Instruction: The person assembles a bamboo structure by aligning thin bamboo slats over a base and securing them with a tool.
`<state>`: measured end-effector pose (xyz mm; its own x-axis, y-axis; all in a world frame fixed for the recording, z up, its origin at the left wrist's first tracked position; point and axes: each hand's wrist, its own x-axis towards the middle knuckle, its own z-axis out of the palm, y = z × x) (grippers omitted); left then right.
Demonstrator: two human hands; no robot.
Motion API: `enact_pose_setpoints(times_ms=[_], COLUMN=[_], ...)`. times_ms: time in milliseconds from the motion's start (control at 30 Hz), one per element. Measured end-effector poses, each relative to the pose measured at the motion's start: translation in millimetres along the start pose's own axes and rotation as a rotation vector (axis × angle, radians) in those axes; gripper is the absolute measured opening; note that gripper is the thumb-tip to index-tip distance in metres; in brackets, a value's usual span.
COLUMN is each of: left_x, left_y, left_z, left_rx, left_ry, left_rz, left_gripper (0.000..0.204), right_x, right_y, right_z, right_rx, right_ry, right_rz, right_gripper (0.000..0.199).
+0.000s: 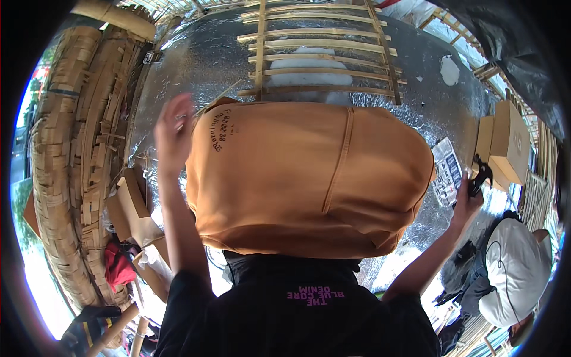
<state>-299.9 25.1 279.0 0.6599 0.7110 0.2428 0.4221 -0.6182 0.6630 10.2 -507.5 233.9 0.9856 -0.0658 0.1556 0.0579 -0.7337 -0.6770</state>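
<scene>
A dark-headed hammer (480,176) is in my right hand (467,199), off to the right, gripped close below its head. Beside that hand is a white and blue printed sheet or packet (447,169); whether I touch it cannot be seen. My left hand (176,128) is raised at the left, somewhat blurred, its fingers curled together with small shiny specks among them. Between my arms bulges a large orange-brown cloth piece (273,172) with a seam and dark lettering. It hides much of the surface in front of me.
A frame of bamboo slats (321,44) lies beyond the cloth on silvery foil sheeting (202,59). Woven bamboo rolls (65,149) line the left. Cardboard boxes (508,143) stand at the right, more (134,208) at the left. Someone in a white shirt (517,268) is low right.
</scene>
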Motion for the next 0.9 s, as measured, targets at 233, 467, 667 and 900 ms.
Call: enact_pose_setpoints(times_ms=[233, 467, 667, 900], left_x=[74.8, 153.7, 148.6, 150.3], left_y=[96.2, 61.2, -53.2, -28.0], left_z=[107.0, 127.1, 110.3, 105.0], left_rx=[0.311, -0.084, 0.286, 0.229], left_ry=[-0.882, -0.635, -0.515, -0.588], left_rz=[0.324, -0.027, -0.097, -0.192], left_gripper=[0.047, 0.038, 0.036, 0.045], right_x=[23.4, 37.2, 32.6, 33.5], right_y=[-180.2, -227.4, -173.1, -182.9], right_z=[72.5, 185.9, 239.5, 251.9], right_rx=[0.018, -0.056, -0.306, -0.248], right_ry=[-0.282, -0.632, -0.679, -0.704], right_rz=[-0.321, -0.310, -0.425, -0.435], right_gripper=[0.035, 0.049, 0.037, 0.036])
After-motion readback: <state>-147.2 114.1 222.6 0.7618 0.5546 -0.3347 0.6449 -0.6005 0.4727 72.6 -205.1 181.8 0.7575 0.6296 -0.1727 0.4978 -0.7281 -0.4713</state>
